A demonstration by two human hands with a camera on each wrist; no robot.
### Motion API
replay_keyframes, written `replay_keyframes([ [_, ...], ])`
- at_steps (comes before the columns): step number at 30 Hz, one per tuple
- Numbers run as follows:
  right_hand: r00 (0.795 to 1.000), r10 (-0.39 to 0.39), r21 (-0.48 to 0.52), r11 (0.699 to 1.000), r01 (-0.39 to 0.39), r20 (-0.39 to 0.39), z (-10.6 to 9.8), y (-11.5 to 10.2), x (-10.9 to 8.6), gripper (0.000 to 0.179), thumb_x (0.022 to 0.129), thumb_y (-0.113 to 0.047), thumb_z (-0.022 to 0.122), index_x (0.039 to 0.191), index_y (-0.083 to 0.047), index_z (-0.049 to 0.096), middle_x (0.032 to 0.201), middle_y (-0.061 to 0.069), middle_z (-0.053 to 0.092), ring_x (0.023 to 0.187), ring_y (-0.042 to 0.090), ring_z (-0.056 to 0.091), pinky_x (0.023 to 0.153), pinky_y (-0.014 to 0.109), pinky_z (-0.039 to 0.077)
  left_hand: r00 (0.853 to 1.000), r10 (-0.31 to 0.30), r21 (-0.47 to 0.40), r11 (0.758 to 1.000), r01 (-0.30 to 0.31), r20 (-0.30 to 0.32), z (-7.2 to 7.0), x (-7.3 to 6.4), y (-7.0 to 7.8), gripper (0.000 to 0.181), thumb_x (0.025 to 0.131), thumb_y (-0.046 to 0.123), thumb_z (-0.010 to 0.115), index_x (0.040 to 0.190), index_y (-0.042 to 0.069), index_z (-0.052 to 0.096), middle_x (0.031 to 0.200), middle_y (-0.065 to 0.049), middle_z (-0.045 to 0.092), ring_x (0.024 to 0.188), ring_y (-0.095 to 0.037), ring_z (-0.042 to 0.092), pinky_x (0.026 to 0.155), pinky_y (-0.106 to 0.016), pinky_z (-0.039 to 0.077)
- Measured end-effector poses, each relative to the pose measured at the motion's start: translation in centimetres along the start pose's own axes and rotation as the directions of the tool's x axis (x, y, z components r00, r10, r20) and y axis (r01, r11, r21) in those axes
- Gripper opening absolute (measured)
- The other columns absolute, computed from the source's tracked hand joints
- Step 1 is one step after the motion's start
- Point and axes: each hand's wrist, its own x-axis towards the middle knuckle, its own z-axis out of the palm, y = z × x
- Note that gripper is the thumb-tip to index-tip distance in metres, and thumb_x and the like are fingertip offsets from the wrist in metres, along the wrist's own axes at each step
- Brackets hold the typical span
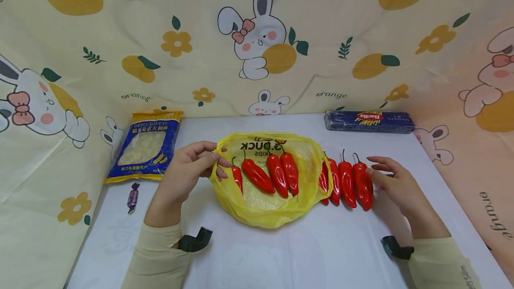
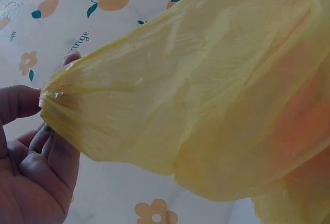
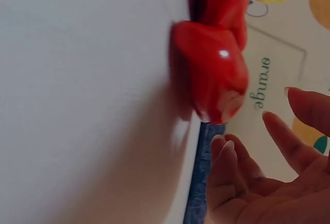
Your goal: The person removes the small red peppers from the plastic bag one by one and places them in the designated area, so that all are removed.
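Observation:
My left hand pinches the left rim of a yellow plastic bag between thumb and fingers. The bag's mouth gapes toward me, and several glossy red chili peppers lie inside it. In the left wrist view the film of the bag is drawn taut to the fingertips. Just right of the bag, more red peppers lie side by side on the table, the leftmost partly behind the bag. My right hand hovers with parted fingers beside the rightmost pepper; the right wrist view shows its fingers apart from the pepper.
A blue and yellow orecchiette bag lies at the back left, with a purple wrapped candy in front of it. At the back right lies a dark blue Barilla spaghetti pack. A printed cloth hangs behind the white table.

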Motion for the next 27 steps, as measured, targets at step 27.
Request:
replay_keyframes([
  [27, 0.871, -0.479, 0.340, 0.841, 0.421, 0.106, 3.5, -8.1, -2.3, 0.045, 0.114, -0.012, 0.054, 0.159, -0.014, 0.053, 0.143, 0.009, 0.064, 0.118, 0.025, 0.070, 0.092, 0.034, 0.061, 1.000, -0.004, -0.009, 1.000, 0.004, -0.008, 0.1, -0.1, -0.1, 0.026, 0.112, 0.006, 0.056, 0.128, -0.012, 0.062, 0.103, -0.021, 0.079, 0.080, -0.027, 0.078, 0.076, -0.032, 0.061],
])
